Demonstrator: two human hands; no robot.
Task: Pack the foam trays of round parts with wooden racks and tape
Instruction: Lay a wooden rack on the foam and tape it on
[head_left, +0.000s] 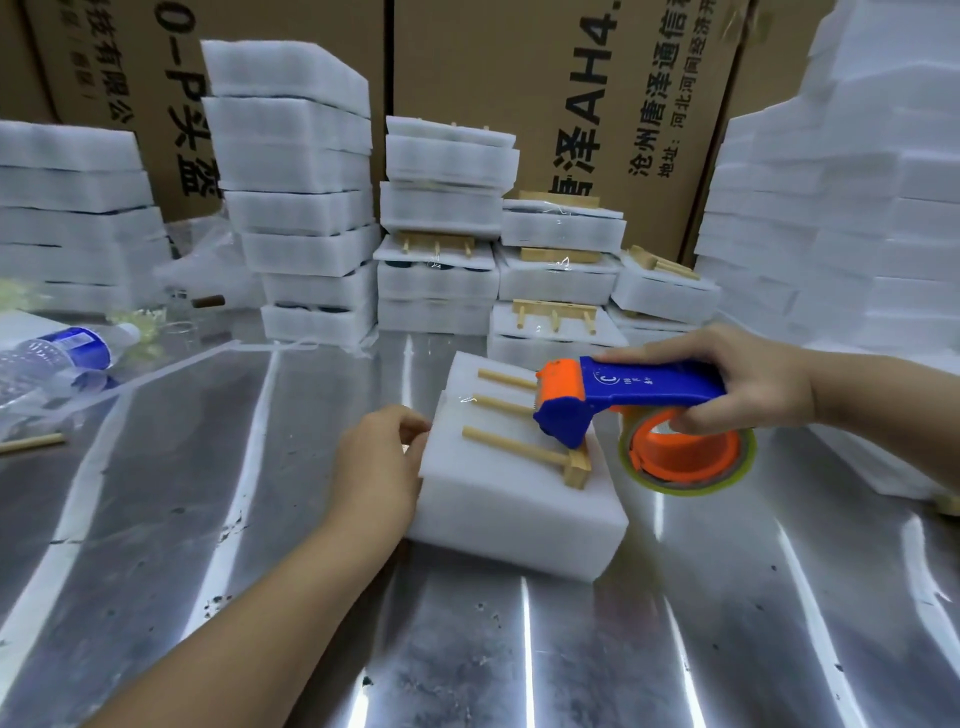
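A white foam tray block (509, 509) lies on the metal table in front of me. On its top rests a wooden rack (519, 447) with three pegs pointing left. My left hand (379, 467) presses against the block's left side, fingers curled at the top edge. My right hand (748, 384) grips a blue and orange tape dispenser (623, 395) whose head touches the rack's right end. Its tape roll (685, 452) hangs beside the block. Round parts inside the foam are hidden.
Stacks of foam trays (296, 208), some taped with wooden racks (556, 312) on top, stand behind, with cardboard boxes (571, 93) beyond. More foam is piled at the right (857, 234). A plastic water bottle (57, 353) and a loose wooden peg (31, 444) lie left.
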